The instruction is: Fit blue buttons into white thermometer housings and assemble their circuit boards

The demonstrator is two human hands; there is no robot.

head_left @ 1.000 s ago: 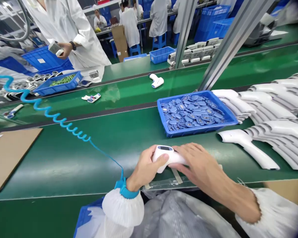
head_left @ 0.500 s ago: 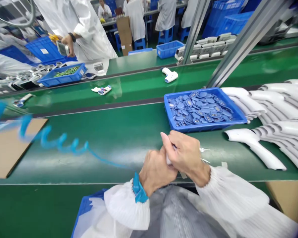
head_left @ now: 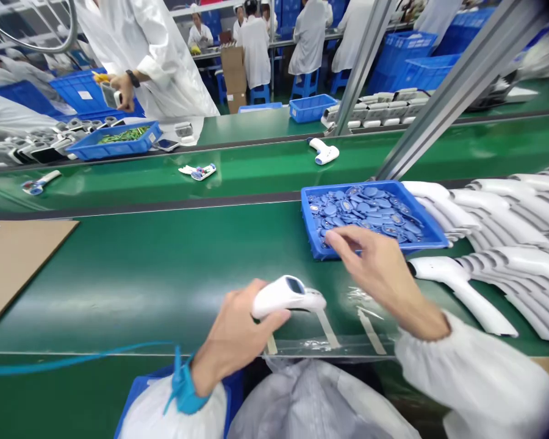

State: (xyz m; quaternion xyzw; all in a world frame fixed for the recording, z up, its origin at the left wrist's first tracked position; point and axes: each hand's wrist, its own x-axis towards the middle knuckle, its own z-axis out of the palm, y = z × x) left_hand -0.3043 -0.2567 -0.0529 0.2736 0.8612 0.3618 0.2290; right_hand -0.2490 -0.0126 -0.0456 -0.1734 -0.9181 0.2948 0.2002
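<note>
My left hand point(head_left: 238, 332) grips a white gun-shaped handheld thermometer point(head_left: 279, 296), held a little above the green work surface. A small dark display shows on its top, and my fingers cover part of its body. My right hand point(head_left: 375, 262) is at the front edge of a blue tray point(head_left: 308, 228) with many flat blue oval pieces point(head_left: 370, 207). Its thumb and forefinger come together in a pinch, and whatever lies between them is too hidden to make out. Around my left wrist is a blue band point(head_left: 187, 387) with a cord.
White gun-shaped shells point(head_left: 521, 213) are stacked at the right, beside a single shell point(head_left: 462, 286). Thin white bits point(head_left: 361, 296) and tape strips point(head_left: 370, 332) lie near the front edge. Cardboard point(head_left: 22, 262) is at left. Beyond the belt point(head_left: 256, 167), a co-worker point(head_left: 155, 67) stands near a metal post point(head_left: 439, 103).
My hands were clasped together around something white; they have come apart. The left has moved left, holding the thermometer in plain view, while the right has gone up and right to the tray.
</note>
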